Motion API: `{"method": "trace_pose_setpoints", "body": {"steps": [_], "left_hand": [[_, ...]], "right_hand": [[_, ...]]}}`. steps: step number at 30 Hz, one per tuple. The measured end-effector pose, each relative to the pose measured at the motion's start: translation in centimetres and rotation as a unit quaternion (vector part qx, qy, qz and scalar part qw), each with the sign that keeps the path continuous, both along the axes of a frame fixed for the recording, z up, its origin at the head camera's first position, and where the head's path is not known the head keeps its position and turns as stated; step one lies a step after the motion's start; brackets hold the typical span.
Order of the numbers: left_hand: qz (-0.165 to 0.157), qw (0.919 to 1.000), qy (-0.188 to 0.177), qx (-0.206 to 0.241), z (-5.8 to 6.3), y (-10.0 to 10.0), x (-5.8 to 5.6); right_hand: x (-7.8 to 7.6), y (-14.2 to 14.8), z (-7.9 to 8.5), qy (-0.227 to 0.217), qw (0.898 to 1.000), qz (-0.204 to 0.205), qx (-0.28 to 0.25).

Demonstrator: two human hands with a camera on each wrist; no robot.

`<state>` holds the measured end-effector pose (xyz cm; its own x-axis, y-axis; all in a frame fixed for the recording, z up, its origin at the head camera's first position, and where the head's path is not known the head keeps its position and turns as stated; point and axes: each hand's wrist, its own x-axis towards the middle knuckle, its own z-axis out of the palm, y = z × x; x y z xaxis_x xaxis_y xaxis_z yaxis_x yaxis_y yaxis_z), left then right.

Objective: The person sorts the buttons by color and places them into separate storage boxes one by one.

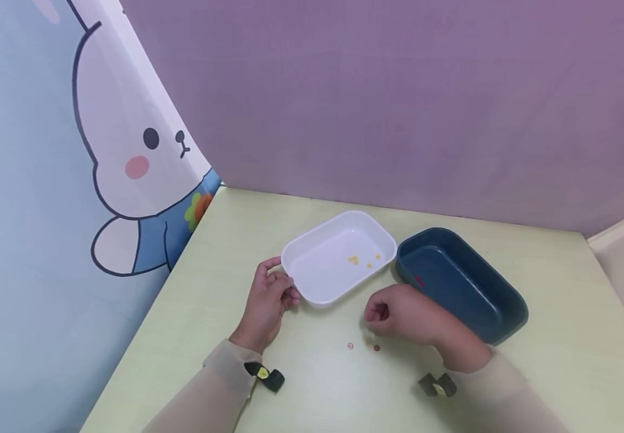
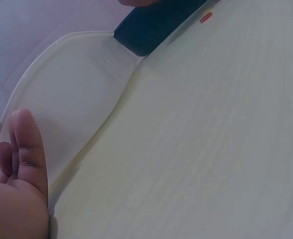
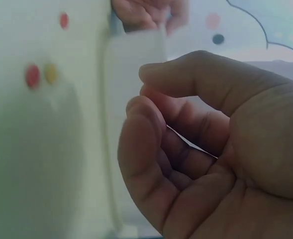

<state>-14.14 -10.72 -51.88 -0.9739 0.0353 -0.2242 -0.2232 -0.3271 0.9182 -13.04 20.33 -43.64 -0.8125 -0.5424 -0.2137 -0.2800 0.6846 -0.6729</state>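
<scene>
A shallow white tray [image 1: 317, 270] has several tiny yellow pieces [image 1: 353, 260] in it. At its near left corner my left hand [image 1: 271, 297] holds the rim, its fingers against the outer wall in the left wrist view. My right hand [image 1: 404, 313] hovers beside the dark blue tray [image 1: 498, 270], its fingers curled towards the thumb. No piece shows between those fingertips in the right wrist view. Below it on the table lie a dark red piece [image 1: 377, 348], a small yellow piece [image 3: 51, 73] close by, and a pinkish piece [image 1: 350, 346].
Small red pieces [image 1: 419, 281] lie inside the dark blue tray, whose left end adjoins the white tray. A purple panel [image 1: 371, 108] rises behind the pale table [image 1: 301, 385]. To the left hangs a light blue sheet [image 1: 24, 240] with a cartoon animal.
</scene>
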Motion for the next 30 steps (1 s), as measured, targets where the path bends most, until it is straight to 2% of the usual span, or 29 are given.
{"method": "trace_pose_setpoints", "body": {"steps": [6, 13, 30], "left_hand": [[0.001, 1.0000, 0.000, 0.002, 0.0, 0.0, 0.0], [-0.001, 1.0000, 0.000, 0.001, 0.2, 0.0, 0.0], [0.003, 1.0000, -0.002, 0.009, 0.6, 0.1, 0.1]], "right_hand": [[1.0, -1.8, -1.3, -0.026, 1.000, -0.005, -0.010], [1.7, -3.3, -2.3, 0.004, 1.000, 0.002, 0.007], [2.6, -4.9, -2.8, 0.019, 0.999, 0.013, 0.027]]}}
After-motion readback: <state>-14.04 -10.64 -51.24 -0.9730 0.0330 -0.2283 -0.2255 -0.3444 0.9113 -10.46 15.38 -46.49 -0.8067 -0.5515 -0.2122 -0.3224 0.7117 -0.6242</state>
